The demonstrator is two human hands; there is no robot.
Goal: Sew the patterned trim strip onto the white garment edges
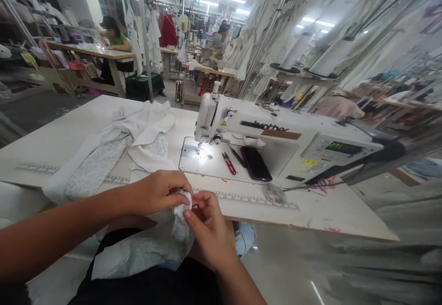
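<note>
A pale patterned fabric piece (pixel 148 250) lies across my lap, and its upper edge rises to both hands at the table's front edge. My left hand (pixel 160 192) pinches that edge between thumb and fingers. From the other side my right hand (pixel 209 217) grips the same edge, thumb towards the left hand. The fingertips of the two hands nearly meet, and what lies between them is partly hidden. Just beyond stands a white sewing machine (pixel 248 121), its lamp lighting the needle plate (pixel 189 151).
Red-handled thread snips (pixel 228 163) and a dark phone (pixel 256 163) lie by the machine. More patterned fabric (pixel 100 158) is heaped on the left of the table. A measuring tape strip (pixel 241 198) runs along the front. A person (pixel 115 38) sits at another table behind.
</note>
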